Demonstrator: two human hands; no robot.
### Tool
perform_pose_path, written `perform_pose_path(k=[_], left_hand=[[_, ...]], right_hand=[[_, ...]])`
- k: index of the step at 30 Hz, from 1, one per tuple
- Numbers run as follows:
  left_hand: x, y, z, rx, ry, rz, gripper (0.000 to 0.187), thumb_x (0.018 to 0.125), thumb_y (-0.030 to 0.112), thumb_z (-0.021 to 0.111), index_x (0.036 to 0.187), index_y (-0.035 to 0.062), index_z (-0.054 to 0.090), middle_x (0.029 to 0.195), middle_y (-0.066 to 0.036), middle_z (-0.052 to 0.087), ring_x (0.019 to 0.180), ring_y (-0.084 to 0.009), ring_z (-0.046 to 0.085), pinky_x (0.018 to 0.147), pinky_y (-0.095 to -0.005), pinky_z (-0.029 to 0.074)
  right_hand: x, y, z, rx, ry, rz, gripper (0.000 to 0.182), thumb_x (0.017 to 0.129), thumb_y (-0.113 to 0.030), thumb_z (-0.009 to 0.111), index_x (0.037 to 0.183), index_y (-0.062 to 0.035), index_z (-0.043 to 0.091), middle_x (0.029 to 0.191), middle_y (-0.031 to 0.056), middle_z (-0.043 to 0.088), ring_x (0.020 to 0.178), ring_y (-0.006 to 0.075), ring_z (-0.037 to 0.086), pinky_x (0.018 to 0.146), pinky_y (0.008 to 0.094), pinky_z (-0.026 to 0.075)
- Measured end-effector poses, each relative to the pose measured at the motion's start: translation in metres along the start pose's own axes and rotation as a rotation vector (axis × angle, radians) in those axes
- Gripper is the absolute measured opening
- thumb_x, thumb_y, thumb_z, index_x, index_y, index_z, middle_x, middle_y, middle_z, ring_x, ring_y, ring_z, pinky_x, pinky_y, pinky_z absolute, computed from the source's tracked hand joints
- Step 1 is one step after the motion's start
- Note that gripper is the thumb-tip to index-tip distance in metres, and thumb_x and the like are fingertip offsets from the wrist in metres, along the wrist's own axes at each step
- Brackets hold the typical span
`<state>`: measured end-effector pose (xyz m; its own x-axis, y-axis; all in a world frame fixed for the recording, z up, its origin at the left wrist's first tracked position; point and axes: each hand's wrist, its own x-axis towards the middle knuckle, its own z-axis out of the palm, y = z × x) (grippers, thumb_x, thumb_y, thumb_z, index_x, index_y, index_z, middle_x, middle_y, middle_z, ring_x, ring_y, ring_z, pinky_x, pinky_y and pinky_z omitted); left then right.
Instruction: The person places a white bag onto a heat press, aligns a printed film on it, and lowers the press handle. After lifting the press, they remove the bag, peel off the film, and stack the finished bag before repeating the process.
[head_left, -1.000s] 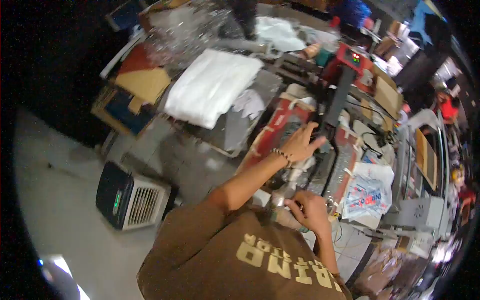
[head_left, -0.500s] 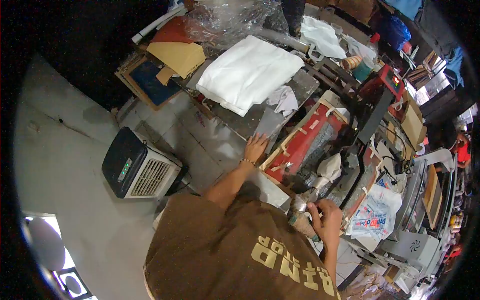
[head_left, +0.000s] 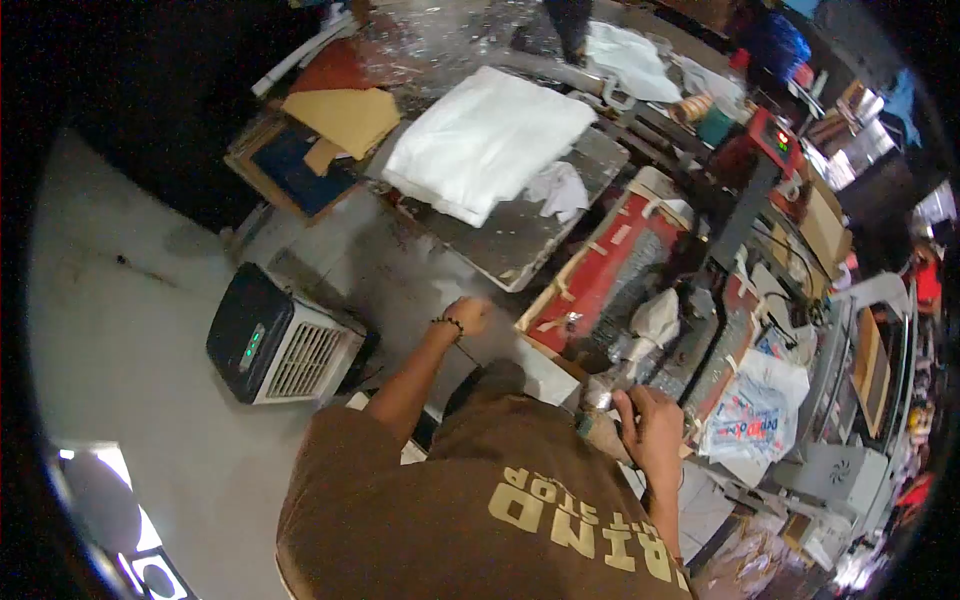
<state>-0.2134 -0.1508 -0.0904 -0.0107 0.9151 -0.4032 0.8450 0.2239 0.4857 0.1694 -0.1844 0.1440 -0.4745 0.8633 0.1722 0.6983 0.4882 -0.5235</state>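
Already, the white cloth lay flat on the grey board; work left couldn't be judged. L hand, fingers balled, hung nr red panel; R hand curled at wrapped handle, pinch unclear w/ blur.

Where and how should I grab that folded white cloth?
Probably by its near edge, coming low from your own side with the left hand: the white cloth lies flat on the dark board, that edge facing you, uncovered.
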Motion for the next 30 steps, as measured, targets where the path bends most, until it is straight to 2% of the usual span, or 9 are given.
perform_pose_path(k=[3,5,8,9,11,12,17,19,30], left_hand=[[0.013,0.108,-0.039,-0.452,0.340,0.308,0.029,0.085,0.021,0.074,0.105,0.0006,0.070,0.092,-0.015,0.071,0.085,-0.0235,0.070,0.080,-0.0367,0.055],[0.003,0.188,-0.070,-0.879,0.223,0.278,0.027,0.089,0.021,0.073,0.106,0.0003,0.069,0.094,-0.012,0.071,0.087,-0.0196,0.069,0.078,-0.0331,0.055],[0.018,0.262,-0.070,-0.739,0.439,0.583,0.033,0.090,0.026,0.074,0.109,0.0005,0.068,0.100,-0.011,0.070,0.089,-0.0185,0.068,0.078,-0.0316,0.054],[0.012,0.284,-0.078,-0.629,0.357,0.514,0.045,0.089,0.031,0.076,0.118,-0.0005,0.063,0.109,-0.013,0.068,0.094,-0.0207,0.067,0.081,-0.0335,0.054],[0.042,0.302,-0.048,-0.477,0.302,0.459,0.058,0.086,0.036,0.078,0.127,-0.0009,0.057,0.113,-0.014,0.066,0.099,-0.0215,0.064,0.086,-0.0352,0.052],[0.065,0.304,-0.024,-0.729,0.154,0.481,0.062,0.085,0.037,0.079,0.127,-0.0014,0.054,0.113,-0.013,0.065,0.102,-0.0199,0.060,0.089,-0.0349,0.049],[0.058,0.330,-0.035,-0.935,-0.083,0.349,0.049,0.083,0.032,0.081,0.114,0.0011,0.058,0.108,-0.006,0.062,0.098,-0.0143,0.057,0.088,-0.0285,0.045],[0.062,0.335,-0.036,-1.081,-0.129,0.326,0.046,0.082,0.031,0.082,0.111,0.0022,0.060,0.103,-0.004,0.064,0.095,-0.0126,0.057,0.087,-0.0267,0.044],[0.050,0.342,-0.040,-0.848,0.147,0.381,0.063,0.076,0.037,0.087,0.112,-0.0028,0.054,0.105,-0.012,0.066,0.093,-0.0167,0.062,0.085,-0.0307,0.050]], right_hand=[[-0.005,-0.004,-0.003,-0.067,-0.096,0.033,0.036,0.094,-0.032,0.064,0.075,-0.0021,0.060,0.072,0.0192,0.061,0.067,0.0414,0.062,0.060,0.0475,0.046],[-0.015,-0.004,-0.002,-0.122,-0.129,0.041,0.045,0.095,-0.045,0.060,0.082,-0.0025,0.062,0.072,0.0191,0.063,0.067,0.0412,0.064,0.059,0.0480,0.047],[-0.026,-0.020,-0.005,-0.146,-0.258,0.074,0.058,0.093,-0.060,0.055,0.093,-0.0026,0.063,0.072,0.0182,0.064,0.065,0.0392,0.065,0.057,0.0469,0.049],[-0.028,-0.022,-0.005,-0.171,-0.261,0.060,0.064,0.090,-0.065,0.055,0.098,-0.0023,0.063,0.071,0.0177,0.065,0.063,0.0381,0.065,0.055,0.0462,0.050],[-0.031,-0.023,-0.003,-0.201,-0.243,0.063,0.070,0.088,-0.070,0.055,0.102,-0.0020,0.063,0.070,0.0171,0.066,0.062,0.0370,0.065,0.054,0.0455,0.050],[-0.031,-0.022,-0.001,-0.200,-0.248,0.070,0.071,0.086,-0.071,0.056,0.103,-0.0027,0.064,0.069,0.0166,0.066,0.061,0.0362,0.066,0.053,0.0451,0.050],[-0.028,-0.024,-0.008,-0.211,-0.320,0.095,0.071,0.085,-0.074,0.055,0.103,-0.0061,0.065,0.064,0.0142,0.065,0.056,0.0324,0.066,0.050,0.0432,0.050],[-0.034,-0.017,0.001,-0.187,-0.184,0.042,0.071,0.085,-0.074,0.054,0.100,-0.0059,0.065,0.064,0.0131,0.065,0.054,0.0322,0.065,0.049,0.0433,0.049],[-0.035,-0.015,-0.001,-0.227,-0.177,-0.034,0.073,0.087,-0.075,0.050,0.101,-0.0053,0.065,0.069,0.0155,0.067,0.059,0.0351,0.066,0.053,0.0447,0.051]])
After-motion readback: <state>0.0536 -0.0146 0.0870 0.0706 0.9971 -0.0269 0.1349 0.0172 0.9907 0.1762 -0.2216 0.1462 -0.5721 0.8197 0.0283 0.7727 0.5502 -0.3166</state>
